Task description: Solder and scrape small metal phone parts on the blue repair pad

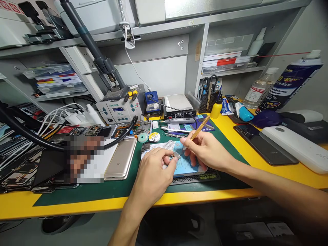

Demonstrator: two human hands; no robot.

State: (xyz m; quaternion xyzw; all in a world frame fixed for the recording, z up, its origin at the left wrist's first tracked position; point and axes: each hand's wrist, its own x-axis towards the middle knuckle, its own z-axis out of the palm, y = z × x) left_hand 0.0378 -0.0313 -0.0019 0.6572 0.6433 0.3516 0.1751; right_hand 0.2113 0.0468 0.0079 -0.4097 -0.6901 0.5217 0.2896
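Between its thumb and forefinger, my left hand [156, 171] pinches a small metallic part [176, 155], too small to name surely. My right hand [205, 148] grips a gold-coloured pen-like tool [200, 128], its upper end slanting up to the right; the lower tip is near the small part, and contact cannot be made out. Under both hands lies a light-blue printed packet [186, 165] on the green mat [222, 182]. A perforated metal strip [198, 179] lies along the packet's front edge.
Left of my hands lies a gold phone [121, 159], with circuit boards and cables beyond. A grey soldering station [121, 107] stands behind. A yellow bottle [216, 108], black phone [263, 143], white power bank [294, 147] and spray can [289, 83] are on the right.
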